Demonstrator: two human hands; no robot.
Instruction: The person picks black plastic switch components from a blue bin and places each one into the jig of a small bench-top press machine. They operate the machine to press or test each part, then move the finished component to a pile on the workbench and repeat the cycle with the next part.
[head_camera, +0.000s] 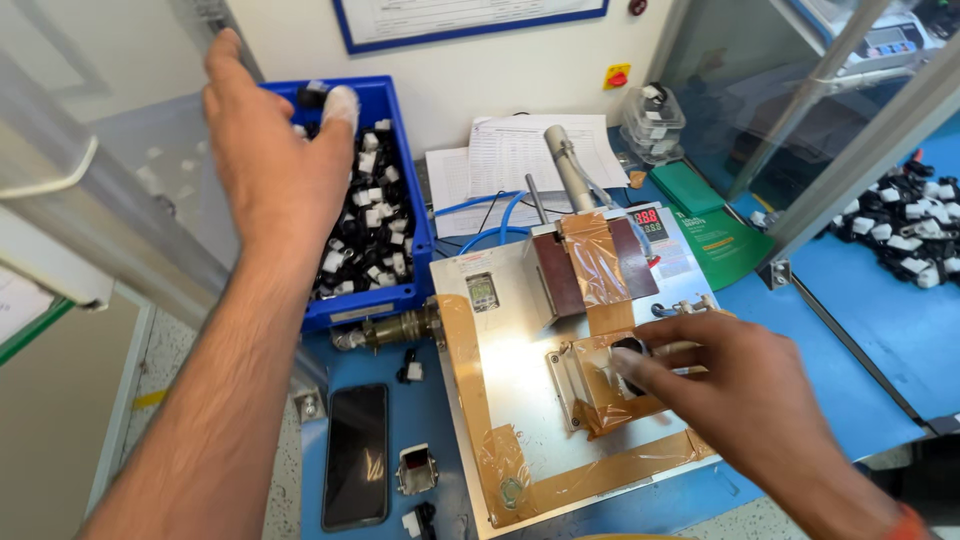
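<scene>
Nearest to us, our right hand (745, 385) reaches in from the lower right, fingers drawn together and pinching a small black part (630, 350) at the taped seat of the metal fixture plate (510, 385). Brown tape bands run along the plate's left and lower edges, and its near corner sits close to the front lip of the blue table (860, 320). Open room on that table lies mostly to the right of the plate, up to the grey rail.

Our left hand (275, 160) is raised over the blue bin (395, 295), fingers loosely spread, the fingertips holding one small black-and-white piece (330, 98) above the bin's far end (how firmly, we cannot tell). Inside the bin lies a heap of the same black-and-white parts.

Left of the plate, a dark phone (356, 455) lies flat near the table's edge, with a few stray small parts beside it. Behind the plate, printed sheets (520, 150) rest against the white wall. Farther right, more black-and-white parts (910, 225) are scattered on a second blue surface.
</scene>
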